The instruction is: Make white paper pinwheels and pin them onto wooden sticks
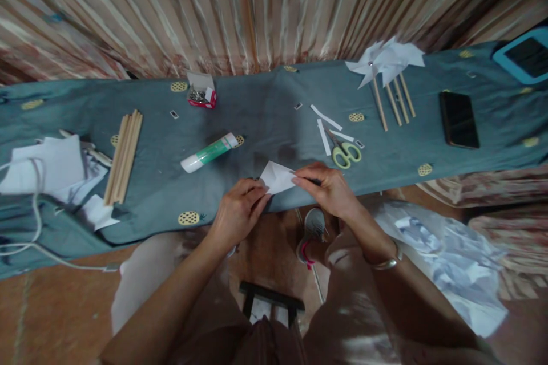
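Two hands, left [238, 210] and right [327, 189], pinching one folded paper [276, 177], one scissors [346, 152] near

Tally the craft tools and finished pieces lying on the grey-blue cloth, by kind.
White paper pinwheels on wooden sticks: 4
Green-handled scissors: 1
White-and-green glue stick: 1
Small red-and-white box of pins: 1
Black phone: 1
Total: 8

Dim, soft indoor light; edges warped and blurred.
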Demonstrator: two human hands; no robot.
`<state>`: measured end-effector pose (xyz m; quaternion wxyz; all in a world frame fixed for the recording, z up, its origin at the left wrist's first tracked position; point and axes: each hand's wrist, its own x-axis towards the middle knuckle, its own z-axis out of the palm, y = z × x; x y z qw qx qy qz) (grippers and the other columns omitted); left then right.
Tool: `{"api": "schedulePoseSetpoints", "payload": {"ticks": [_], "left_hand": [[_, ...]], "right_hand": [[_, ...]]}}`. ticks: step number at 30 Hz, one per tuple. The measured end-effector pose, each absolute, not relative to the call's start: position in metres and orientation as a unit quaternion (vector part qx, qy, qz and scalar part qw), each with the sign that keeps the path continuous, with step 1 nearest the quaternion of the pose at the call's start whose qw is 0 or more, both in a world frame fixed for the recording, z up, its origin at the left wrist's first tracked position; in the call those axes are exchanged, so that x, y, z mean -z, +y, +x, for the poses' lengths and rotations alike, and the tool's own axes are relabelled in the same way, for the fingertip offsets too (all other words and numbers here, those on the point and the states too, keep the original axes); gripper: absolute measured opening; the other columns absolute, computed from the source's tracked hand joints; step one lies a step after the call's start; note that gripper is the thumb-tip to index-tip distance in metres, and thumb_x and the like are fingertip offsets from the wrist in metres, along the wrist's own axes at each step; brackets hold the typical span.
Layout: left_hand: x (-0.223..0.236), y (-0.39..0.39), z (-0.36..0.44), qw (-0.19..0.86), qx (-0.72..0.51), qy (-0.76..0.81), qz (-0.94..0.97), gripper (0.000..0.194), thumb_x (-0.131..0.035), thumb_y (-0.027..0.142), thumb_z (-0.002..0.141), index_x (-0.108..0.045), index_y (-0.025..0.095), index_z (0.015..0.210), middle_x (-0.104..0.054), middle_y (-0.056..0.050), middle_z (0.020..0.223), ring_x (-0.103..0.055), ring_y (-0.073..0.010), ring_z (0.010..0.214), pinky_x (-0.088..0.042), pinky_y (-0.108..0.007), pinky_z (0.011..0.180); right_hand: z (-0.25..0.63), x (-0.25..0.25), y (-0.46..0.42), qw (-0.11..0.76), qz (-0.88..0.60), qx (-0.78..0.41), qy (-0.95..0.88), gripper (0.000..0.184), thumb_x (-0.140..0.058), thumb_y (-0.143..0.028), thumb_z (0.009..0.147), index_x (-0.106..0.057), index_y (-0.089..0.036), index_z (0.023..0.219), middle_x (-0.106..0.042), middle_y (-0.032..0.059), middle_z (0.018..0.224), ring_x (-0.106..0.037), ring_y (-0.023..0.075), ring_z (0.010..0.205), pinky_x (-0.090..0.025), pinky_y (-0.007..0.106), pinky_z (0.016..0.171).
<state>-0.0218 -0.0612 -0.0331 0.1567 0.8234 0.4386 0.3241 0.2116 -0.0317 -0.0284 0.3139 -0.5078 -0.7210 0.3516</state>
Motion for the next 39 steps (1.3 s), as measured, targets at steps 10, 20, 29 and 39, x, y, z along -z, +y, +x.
{"api": "schedulePoseSetpoints", "payload": {"ticks": [10,20,29,39], "left_hand": [[0.033,-0.055,-0.027,0.191,-0.301,0.494,0.793,0.024,-0.056,0.028,0.096,-0.071,0.015,0.084,-0.067,-0.004,0.081,-0.066,-0.0136,0.067,-0.051,-0.024,0.062],[0.036,-0.052,-0.028,0.192,-0.324,0.506,0.776,0.021,-0.06,0.027,0.093,-0.07,0.015,0.079,-0.066,-0.005,0.081,-0.064,-0.0158,0.074,-0.053,-0.026,0.069],[0.035,-0.049,-0.03,0.207,-0.308,0.52,0.77,0.027,-0.057,0.031,0.095,-0.069,0.016,0.076,-0.066,-0.005,0.083,-0.064,-0.0144,0.07,-0.054,-0.025,0.067],[0.033,-0.047,-0.03,0.193,-0.299,0.52,0.776,0.026,-0.057,0.028,0.094,-0.068,0.016,0.074,-0.067,-0.005,0.081,-0.064,-0.014,0.068,-0.051,-0.024,0.064]], "right_hand": [[0.197,0.03,-0.024,0.316,-0.552,-0.294,-0.714,0.013,-0.067,-0.034,0.086,-0.076,-0.025,0.081,-0.075,0.0019,0.079,-0.066,0.0204,0.077,-0.051,0.035,0.079],[0.187,0.032,-0.026,0.319,-0.562,-0.211,-0.733,0.008,-0.071,-0.028,0.083,-0.072,-0.023,0.076,-0.074,0.0071,0.108,-0.062,0.0272,0.104,-0.048,0.045,0.096],[0.185,0.035,-0.025,0.315,-0.571,-0.228,-0.723,0.009,-0.07,-0.026,0.083,-0.067,-0.024,0.074,-0.072,0.007,0.111,-0.06,0.0287,0.107,-0.048,0.049,0.098],[0.181,0.035,-0.024,0.313,-0.573,-0.233,-0.721,0.01,-0.068,-0.026,0.084,-0.067,-0.023,0.074,-0.071,0.0085,0.112,-0.059,0.0294,0.108,-0.047,0.049,0.098]]}}
